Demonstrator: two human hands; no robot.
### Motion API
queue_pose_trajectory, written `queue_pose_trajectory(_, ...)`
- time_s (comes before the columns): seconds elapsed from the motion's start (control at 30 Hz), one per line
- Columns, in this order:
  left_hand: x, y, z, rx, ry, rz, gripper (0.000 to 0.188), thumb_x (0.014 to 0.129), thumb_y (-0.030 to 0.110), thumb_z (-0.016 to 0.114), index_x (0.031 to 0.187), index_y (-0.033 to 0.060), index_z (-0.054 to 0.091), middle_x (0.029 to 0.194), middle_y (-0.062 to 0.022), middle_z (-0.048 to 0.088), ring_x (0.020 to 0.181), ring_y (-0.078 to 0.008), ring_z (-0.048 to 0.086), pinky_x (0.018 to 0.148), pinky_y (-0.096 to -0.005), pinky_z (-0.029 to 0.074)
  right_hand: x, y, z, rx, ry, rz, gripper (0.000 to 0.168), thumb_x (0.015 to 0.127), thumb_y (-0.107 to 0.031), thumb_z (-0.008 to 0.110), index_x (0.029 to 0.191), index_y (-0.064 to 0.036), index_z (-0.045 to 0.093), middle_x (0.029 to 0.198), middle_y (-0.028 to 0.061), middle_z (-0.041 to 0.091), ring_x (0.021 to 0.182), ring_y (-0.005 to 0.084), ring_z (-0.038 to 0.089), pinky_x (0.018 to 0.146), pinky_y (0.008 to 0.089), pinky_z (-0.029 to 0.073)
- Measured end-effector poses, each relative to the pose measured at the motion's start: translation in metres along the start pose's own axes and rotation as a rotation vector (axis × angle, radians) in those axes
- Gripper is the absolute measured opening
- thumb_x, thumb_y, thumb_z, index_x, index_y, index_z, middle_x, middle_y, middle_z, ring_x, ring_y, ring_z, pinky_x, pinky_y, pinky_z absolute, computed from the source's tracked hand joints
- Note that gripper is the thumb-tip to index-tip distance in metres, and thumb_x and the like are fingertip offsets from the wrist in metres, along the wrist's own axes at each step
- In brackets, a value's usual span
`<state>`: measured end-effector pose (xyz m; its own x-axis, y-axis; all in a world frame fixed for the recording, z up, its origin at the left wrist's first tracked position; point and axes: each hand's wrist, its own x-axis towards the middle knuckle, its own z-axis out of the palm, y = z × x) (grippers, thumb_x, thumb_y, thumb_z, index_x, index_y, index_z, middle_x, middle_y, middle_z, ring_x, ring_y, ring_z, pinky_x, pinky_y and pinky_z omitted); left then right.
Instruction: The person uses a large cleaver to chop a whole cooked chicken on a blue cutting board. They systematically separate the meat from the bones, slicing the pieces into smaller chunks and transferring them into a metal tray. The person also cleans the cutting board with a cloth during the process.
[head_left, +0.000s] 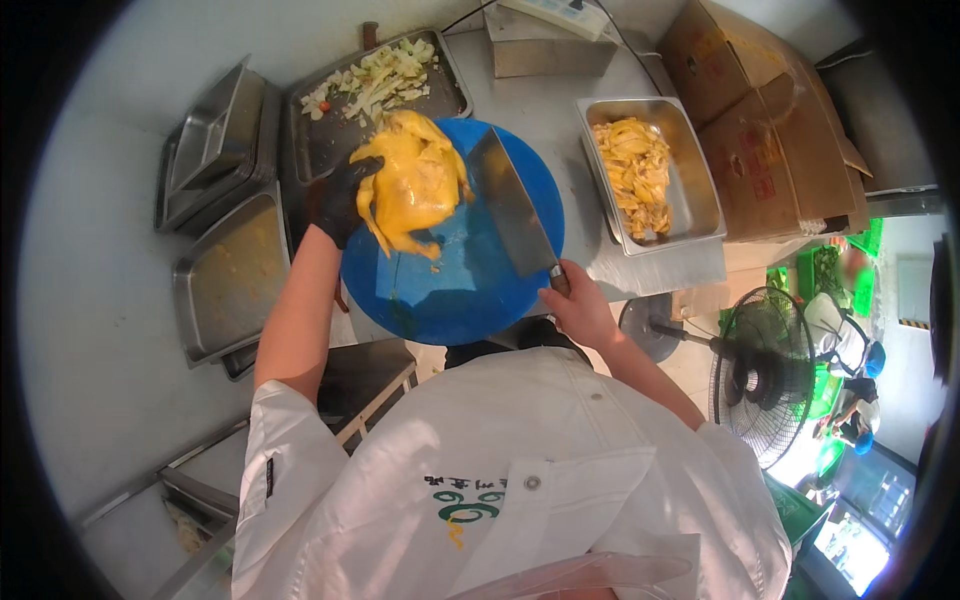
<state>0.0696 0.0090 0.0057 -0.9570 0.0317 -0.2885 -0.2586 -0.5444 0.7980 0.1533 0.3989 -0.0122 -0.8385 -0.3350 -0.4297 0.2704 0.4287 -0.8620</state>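
Note:
A whole yellow-skinned chicken (415, 187) is over the left part of a round blue chopping board (450, 307). My left hand (346, 199), in a black glove, grips the bird at its left side; some of the fingers are hidden. Bare of any glove, my right hand (581, 304) is closed around the wooden handle of a broad cleaver (514, 210). Its blade lies along the right part of the board, pointing away from me and apart from the chicken. Small yellow scraps dot the board near the bird.
Right of the board, a steel pan (694, 176) holds chopped chicken (634, 176). Behind it lean cardboard boxes (772, 142). A tray (322, 150) with vegetable pieces sits at the back left, near stacked steel pans (225, 135). A pedestal fan (761, 375) and other people are at right.

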Motion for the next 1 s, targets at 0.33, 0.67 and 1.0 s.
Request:
queue_pose_trajectory(0.33,-0.011,-0.047,0.05,1.957,-0.314,0.348,0.051,0.065,0.015,0.076,0.114,0.007,0.064,0.1,-0.0171,0.064,0.1,-0.0363,0.061,0.09,-0.0459,0.047,-0.001,0.001,-0.003,0.141,-0.017,0.065,0.055,0.09,-0.016,0.065,0.135,0.005,0.044,0.082,0.008,0.064,0.059,0.0136,0.059,0.053,0.0291,0.049)
queue_pose_trajectory(0.67,-0.04,-0.076,0.025,1.859,0.051,0.778,0.044,0.073,0.029,0.072,0.112,0.0107,0.063,0.106,-0.0163,0.061,0.112,-0.0392,0.052,0.103,-0.0556,0.034,-0.016,-0.011,-0.016,-0.087,0.067,-0.044,0.051,0.091,-0.017,0.064,0.133,0.005,0.045,0.082,0.0131,0.067,0.067,0.0221,0.065,0.063,0.035,0.051)
queue_pose_trajectory(1.0,-0.043,-0.048,0.015,1.61,-0.193,0.309,0.067,0.061,0.016,0.084,0.121,0.0068,0.054,0.12,-0.0185,0.055,0.117,-0.0391,0.051,0.101,-0.0454,0.042,0.004,-0.062,-0.013,-0.462,-0.092,-0.343,0.042,0.091,-0.024,0.065,0.125,-0.002,0.05,0.088,0.0137,0.07,0.083,0.0354,0.066,0.071,0.0435,0.051)
